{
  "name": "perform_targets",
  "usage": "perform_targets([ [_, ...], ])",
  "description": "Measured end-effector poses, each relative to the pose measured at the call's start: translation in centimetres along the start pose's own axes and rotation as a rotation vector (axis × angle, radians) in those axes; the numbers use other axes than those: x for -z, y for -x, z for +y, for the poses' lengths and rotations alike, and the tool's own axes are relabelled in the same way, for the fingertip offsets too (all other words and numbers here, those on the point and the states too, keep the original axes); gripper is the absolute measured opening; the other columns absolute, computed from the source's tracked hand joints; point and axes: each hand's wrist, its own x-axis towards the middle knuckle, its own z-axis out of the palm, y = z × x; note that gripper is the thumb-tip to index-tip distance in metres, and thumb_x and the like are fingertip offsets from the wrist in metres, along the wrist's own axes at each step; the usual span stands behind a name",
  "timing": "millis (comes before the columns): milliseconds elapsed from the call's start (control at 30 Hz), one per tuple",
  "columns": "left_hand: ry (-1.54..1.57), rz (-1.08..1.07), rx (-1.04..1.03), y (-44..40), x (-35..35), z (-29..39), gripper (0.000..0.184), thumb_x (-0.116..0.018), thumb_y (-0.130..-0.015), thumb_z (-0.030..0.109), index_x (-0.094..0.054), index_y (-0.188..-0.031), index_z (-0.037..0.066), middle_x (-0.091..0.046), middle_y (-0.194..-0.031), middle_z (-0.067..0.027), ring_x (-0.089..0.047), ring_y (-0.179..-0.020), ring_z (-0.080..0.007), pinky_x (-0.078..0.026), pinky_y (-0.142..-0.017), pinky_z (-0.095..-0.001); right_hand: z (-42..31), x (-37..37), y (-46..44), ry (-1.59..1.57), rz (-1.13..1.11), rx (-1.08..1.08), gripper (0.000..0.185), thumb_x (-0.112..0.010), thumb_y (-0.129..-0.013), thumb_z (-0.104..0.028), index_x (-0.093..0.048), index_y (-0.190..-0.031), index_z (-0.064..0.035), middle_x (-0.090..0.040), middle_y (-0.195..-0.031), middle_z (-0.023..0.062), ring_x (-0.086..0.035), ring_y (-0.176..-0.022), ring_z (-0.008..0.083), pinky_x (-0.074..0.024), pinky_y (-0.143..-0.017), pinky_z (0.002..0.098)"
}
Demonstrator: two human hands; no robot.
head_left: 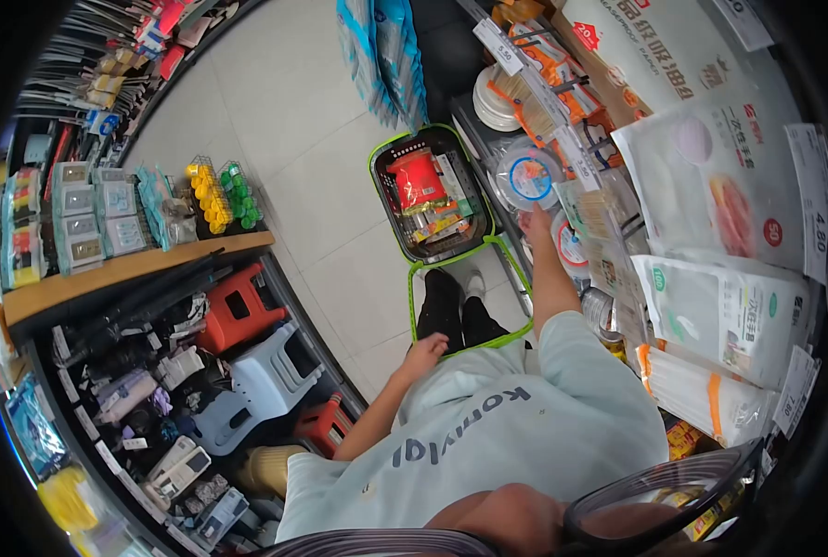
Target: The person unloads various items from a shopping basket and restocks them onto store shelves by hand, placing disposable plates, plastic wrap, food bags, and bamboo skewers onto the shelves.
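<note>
Right hand [533, 221]: extended to the shelf, fingers at the near edge of the clear round container [531, 178] with the blue-ringed label. The fingertips are too small and blurred to read. Whether they are spread or pressed together, and whether they pinch the container's edge or only meet it in the line of sight, cannot be determined.

Left hand [427, 355]: held low in front of the body, fingers bent, located at the near left corner of the green handle [412, 297]. Hand and handle overlap in this view; whether the fingers close around the bar cannot be determined.

Positions relative to the right hand:
- Just beyond the fingers: the container with the blue-ringed label.
- Just beside, to the right and nearer the body: a second round container [572, 243] with a red-ringed label.
- Farther ahead, slightly left: a stack of white round items [495, 102].
- To the right, past the containers: bundles of thin sticks [592, 209].
- To the left, at floor level: the black basket [383, 200] with a green rim, containing a red pack [417, 176] and smaller packages.

Position relative to the left hand: the basket stands ahead, beyond the handle.
</note>
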Motion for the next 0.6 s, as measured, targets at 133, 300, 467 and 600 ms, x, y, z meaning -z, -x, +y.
perform_targets([
  [133,-0.243,-0.082,0.044,0.1,-0.1,0.3,0.030,-0.055,-0.095,0.031,-0.064,-0.111,0.008,-0.070,-0.096,-0.0189,-0.067,-0.092,-0.0373,-0.052,-0.079,-0.0459,-0.5,-0.8,-1.2,-0.049,-0.032,0.116,0.034,-0.058,-0.097,-0.034,-0.055,-0.107,-0.0023,-0.064,-0.091,0.0178,-0.064,-0.082,0.0254,-0.0537,-0.069,0.0397],
  [300,-0.249,-0.093,0.059,-1.2,0.0,-0.4,0.029,-0.055,-0.095,0.031,-0.065,-0.108,0.008,-0.070,-0.097,-0.0191,-0.066,-0.094,-0.0378,-0.052,-0.081,-0.0469,2.9,-0.8,0.7,0.873,0.473,0.805,0.051,-0.062,-0.091,-0.029,-0.050,-0.126,0.0065,-0.060,-0.117,0.0274,-0.057,-0.109,0.0410,-0.0455,-0.095,0.0492],
  [467,-0.271,-0.095,0.135,-2.8,-0.5,-2.2,0.030,-0.056,-0.094,0.032,-0.065,-0.106,0.005,-0.069,-0.100,-0.0198,-0.065,-0.096,-0.0388,-0.051,-0.083,-0.0451,8.4,1.2,13.5,1.245,-0.171,0.766,0.031,-0.062,-0.088,-0.024,-0.060,-0.107,-0.0001,-0.063,-0.107,0.0263,-0.060,-0.103,0.0417,-0.0474,-0.089,0.0492],
  [600,-0.405,-0.128,0.223,-2.7,-1.9,-1.0,0.043,-0.052,-0.095,0.044,-0.070,-0.104,0.006,-0.069,-0.101,-0.0214,-0.065,-0.099,-0.0394,-0.051,-0.087,-0.0466,16.0,8.3,16.3,1.723,-0.784,0.470,0.032,-0.061,-0.089,-0.032,-0.067,-0.096,-0.0022,-0.068,-0.095,0.0222,-0.065,-0.090,0.0412,-0.0509,-0.081,0.0490],
])
